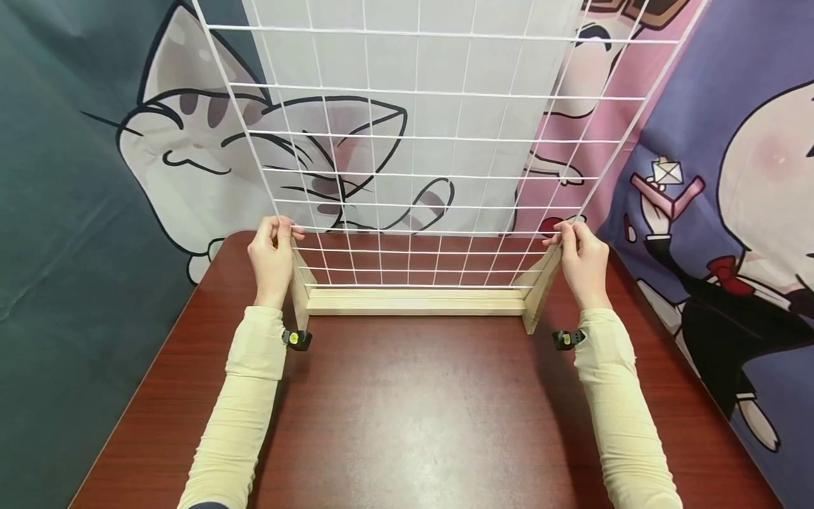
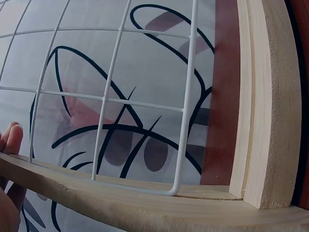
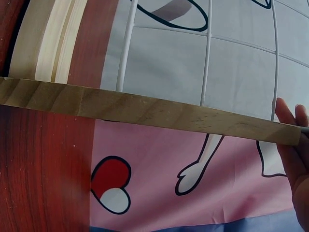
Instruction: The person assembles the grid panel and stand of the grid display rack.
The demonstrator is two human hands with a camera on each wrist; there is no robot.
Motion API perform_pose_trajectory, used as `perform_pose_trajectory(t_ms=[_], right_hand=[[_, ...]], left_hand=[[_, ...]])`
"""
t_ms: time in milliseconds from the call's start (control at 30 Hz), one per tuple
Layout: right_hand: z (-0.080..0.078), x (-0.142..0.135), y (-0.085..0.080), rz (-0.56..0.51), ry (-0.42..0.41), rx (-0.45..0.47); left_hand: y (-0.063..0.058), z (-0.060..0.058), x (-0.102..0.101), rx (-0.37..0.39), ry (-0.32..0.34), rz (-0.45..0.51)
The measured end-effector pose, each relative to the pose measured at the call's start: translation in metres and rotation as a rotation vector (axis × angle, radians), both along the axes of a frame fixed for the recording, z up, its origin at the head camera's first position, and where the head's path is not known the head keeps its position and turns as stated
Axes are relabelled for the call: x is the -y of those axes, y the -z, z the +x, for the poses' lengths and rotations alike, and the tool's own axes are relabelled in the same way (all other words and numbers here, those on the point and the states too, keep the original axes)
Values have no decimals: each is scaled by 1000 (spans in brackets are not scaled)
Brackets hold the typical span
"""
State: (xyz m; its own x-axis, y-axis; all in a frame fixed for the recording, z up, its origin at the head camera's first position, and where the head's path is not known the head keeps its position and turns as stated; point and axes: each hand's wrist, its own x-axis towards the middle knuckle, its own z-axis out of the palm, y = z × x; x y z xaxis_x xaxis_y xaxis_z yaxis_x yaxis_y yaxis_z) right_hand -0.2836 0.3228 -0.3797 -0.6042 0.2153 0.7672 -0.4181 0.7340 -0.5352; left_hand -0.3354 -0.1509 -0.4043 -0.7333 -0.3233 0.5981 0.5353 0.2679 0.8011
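Note:
A large white wire grid panel (image 1: 415,137) stands upright in a pale wooden stand, whose front crossbar (image 1: 413,305) joins a left upright (image 1: 300,290) and a right upright (image 1: 537,293). With thumb and fingers, my left hand (image 1: 270,261) pinches the grid's side edge at the top of the left upright. My right hand (image 1: 585,261) does likewise on the right. In the left wrist view the grid's rounded lower corner lies along the inner side of the wooden upright (image 2: 96,198). Fingertips (image 3: 285,112) curl round the end of the right upright in the right wrist view.
The stand rests toward the far side of a reddish-brown table (image 1: 407,410). Behind it hangs a cloth backdrop with a cartoon cat (image 1: 191,170), and a blue and pink cartoon cloth (image 1: 763,339) hangs at the right. Each wrist wears a small black camera (image 1: 297,340).

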Motion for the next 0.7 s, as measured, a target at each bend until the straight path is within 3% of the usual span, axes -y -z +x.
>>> perform_pose_trajectory(t_ms=[567,700], right_hand=[[-2,-2,5,10,-39,-20],[-1,-1,5,-7,-44,-14]], left_hand=[[1,5,0,-11,4,-53],[-4,12,-4,-12,-3,-66]])
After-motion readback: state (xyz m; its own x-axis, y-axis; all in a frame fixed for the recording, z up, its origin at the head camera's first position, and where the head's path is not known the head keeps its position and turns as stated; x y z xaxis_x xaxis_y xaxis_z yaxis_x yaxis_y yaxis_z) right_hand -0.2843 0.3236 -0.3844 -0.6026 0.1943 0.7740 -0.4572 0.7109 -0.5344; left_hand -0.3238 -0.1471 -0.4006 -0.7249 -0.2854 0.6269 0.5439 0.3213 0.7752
